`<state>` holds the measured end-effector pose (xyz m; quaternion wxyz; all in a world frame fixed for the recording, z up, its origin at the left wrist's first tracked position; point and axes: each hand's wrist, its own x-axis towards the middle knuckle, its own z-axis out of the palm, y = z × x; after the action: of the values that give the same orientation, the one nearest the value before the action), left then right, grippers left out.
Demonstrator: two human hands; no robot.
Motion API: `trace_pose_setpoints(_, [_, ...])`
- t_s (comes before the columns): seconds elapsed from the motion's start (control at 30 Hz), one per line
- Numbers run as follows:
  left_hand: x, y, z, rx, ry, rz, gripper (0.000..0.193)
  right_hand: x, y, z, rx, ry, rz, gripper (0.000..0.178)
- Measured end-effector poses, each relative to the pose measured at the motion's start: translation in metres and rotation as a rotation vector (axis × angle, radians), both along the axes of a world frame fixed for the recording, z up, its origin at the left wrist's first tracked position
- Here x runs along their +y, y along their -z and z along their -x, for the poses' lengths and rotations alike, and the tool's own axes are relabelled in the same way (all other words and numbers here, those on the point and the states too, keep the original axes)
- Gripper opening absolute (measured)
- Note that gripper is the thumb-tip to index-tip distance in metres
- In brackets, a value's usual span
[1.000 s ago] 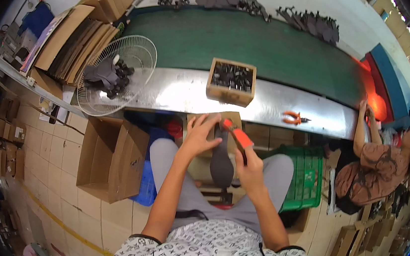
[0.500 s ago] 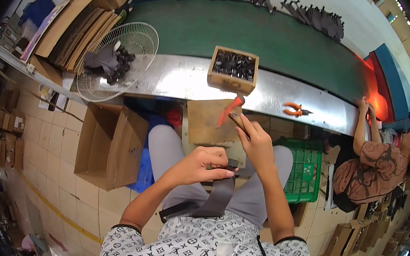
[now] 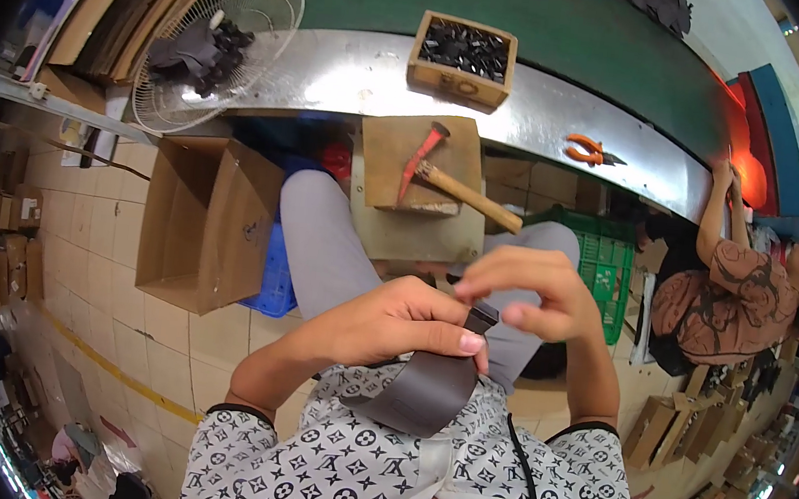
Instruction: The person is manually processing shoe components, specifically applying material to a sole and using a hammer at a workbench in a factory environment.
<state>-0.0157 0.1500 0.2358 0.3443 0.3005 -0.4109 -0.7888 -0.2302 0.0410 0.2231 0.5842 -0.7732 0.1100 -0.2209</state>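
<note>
My left hand (image 3: 401, 324) is closed round a dark, wide strap (image 3: 418, 396), thumb on top, holding it above my lap. The strap curls down toward my shirt, and a small dark buckle-like end piece (image 3: 482, 319) sticks out past the fingertips. Beside that end, my right hand (image 3: 546, 289) hovers with thumb and fingers apart, slightly blurred, nothing visible in it. A hammer (image 3: 468, 196) with a red head and wooden handle lies on a brown board (image 3: 381, 165) on a pale block between my knees, its handle pointing right.
On the metal bench edge stand a wooden box (image 3: 460, 85) of small black parts, orange-handled pliers (image 3: 593, 151) and a wire basket (image 3: 281, 37) with dark pieces. A cardboard box (image 3: 192, 228) is at left, a green crate (image 3: 604, 271) at right. Another person (image 3: 730, 304) works at far right.
My right hand has let go of the hammer, which now lies on the board, and has moved to the strap's end. My left hand has raised the strap nearer. The view has tilted down.
</note>
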Motion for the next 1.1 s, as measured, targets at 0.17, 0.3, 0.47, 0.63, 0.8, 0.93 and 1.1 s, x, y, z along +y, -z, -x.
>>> trace_pose_setpoints(0.17, [-0.005,-0.002,0.009,0.183,0.285,-0.079,0.03,0.008,-0.03,0.015,-0.081,-0.104,0.14,0.04])
trace_pose_setpoints(0.3, [-0.007,-0.003,0.02,0.294,0.481,-0.097,0.031,0.007,-0.042,0.02,-0.11,-0.312,0.262,0.038])
trace_pose_setpoints(0.47, [-0.006,-0.002,0.028,0.359,0.61,-0.074,0.03,0.016,-0.059,0.024,-0.06,-0.376,0.284,0.038])
trace_pose_setpoints(0.63, [-0.005,0.0,0.03,0.364,0.599,-0.017,0.032,0.025,-0.068,0.023,0.046,-0.35,0.29,0.03])
trace_pose_setpoints(0.8, [-0.006,0.004,0.033,0.392,0.607,-0.003,0.032,0.03,-0.068,0.026,0.054,-0.322,0.314,0.029])
trace_pose_setpoints(0.93, [-0.003,0.008,0.035,0.394,0.619,0.031,0.033,0.036,-0.062,0.028,-0.025,-0.329,0.296,0.029])
trace_pose_setpoints(1.1, [0.001,0.012,0.038,0.364,0.6,0.124,0.038,0.041,-0.056,0.03,-0.081,-0.316,0.329,0.027])
